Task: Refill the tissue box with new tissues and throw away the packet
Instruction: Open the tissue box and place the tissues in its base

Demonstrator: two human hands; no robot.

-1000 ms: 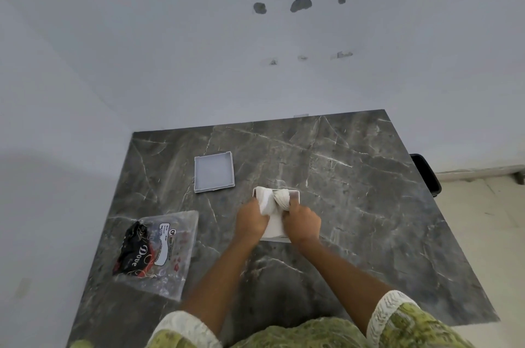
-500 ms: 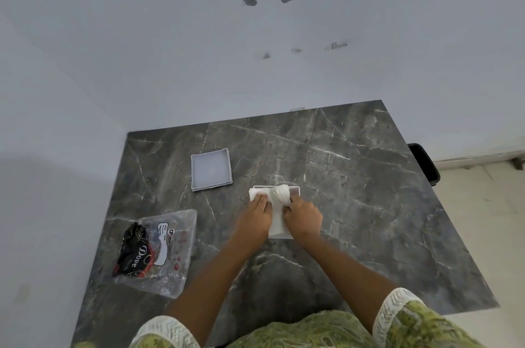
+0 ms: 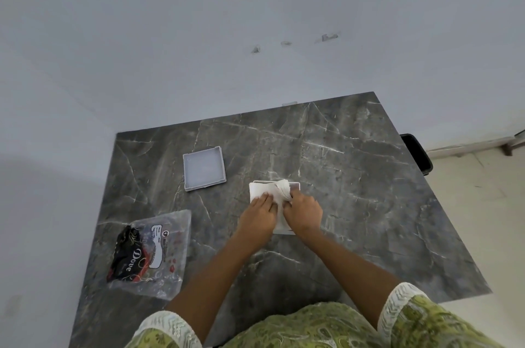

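A white tissue box (image 3: 295, 185) stands open in the middle of the dark marble table (image 3: 355, 191), filled with a stack of white tissues (image 3: 279, 191) whose right side bulges up in a curl. My left hand (image 3: 260, 212) lies flat on the left part of the stack. My right hand (image 3: 303, 212) presses and grips the curled right part. The box's grey square lid (image 3: 204, 168) lies apart, to the back left. The clear plastic tissue packet (image 3: 150, 251) with a black printed label lies flat near the table's left edge.
A black bin (image 3: 417, 153) stands on the floor just past the table's right edge. White walls close the back and left sides. Pale floor tiles show at the right.
The tissue stack has been pushed lower into the box and the upright bunch has flattened. My left hand has spread flat on the tissues; the right hand has shifted slightly.
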